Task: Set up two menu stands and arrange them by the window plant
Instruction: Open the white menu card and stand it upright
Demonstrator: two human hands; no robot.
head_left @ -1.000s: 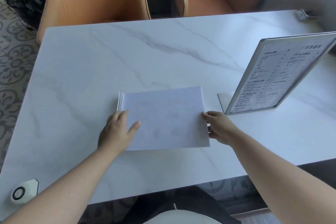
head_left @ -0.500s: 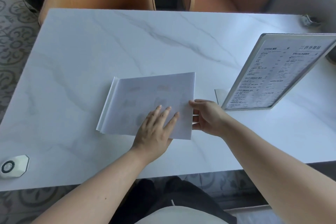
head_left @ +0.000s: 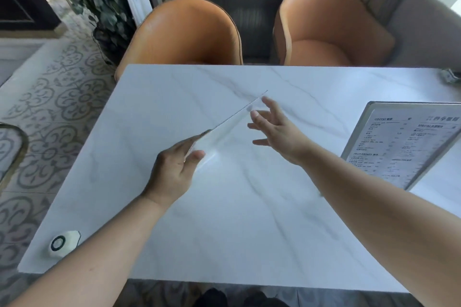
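Person's holding the 2nd menu stand (head_left: 224, 129) up off the marble table (head_left: 224, 219), tilted so it's seen nearly edge-on: a thin pale sliver running diagonally from near-left up toward far-right. Left hand (head_left: 174, 169) grips its lower end, thumb on the near face, fingers wrapped behind. Right hand (head_left: 277, 129) is at the upper end w/ fingers spread wide; a thumb tip looks to be touching the stand's edge, but can't tell if it's actually gripping or just steadying. So the stand spans between both hands, above the mid-table, well apart from anything else on it.

The other menu stand (head_left: 404, 147) is upright at the right side of the table, leaning back, printed face toward the person. Its right portion is cut off by the frame edge, and the right forearm crosses in front of its lower corner.

Hard to read: the held stand is motion-blurred and so edge-on that no print shows. Text on the standing menu is mostly too small, only headings like "COFFEE" legible.

A small white call button (head_left: 63, 243) sits at the table's near-left corner. Two orange chairs (head_left: 184, 35) are tucked in on the far side. A leafy plant (head_left: 99, 0) stands on the floor far-left, top cut off. Small metal item at far-right table edge, too cropped to ID.
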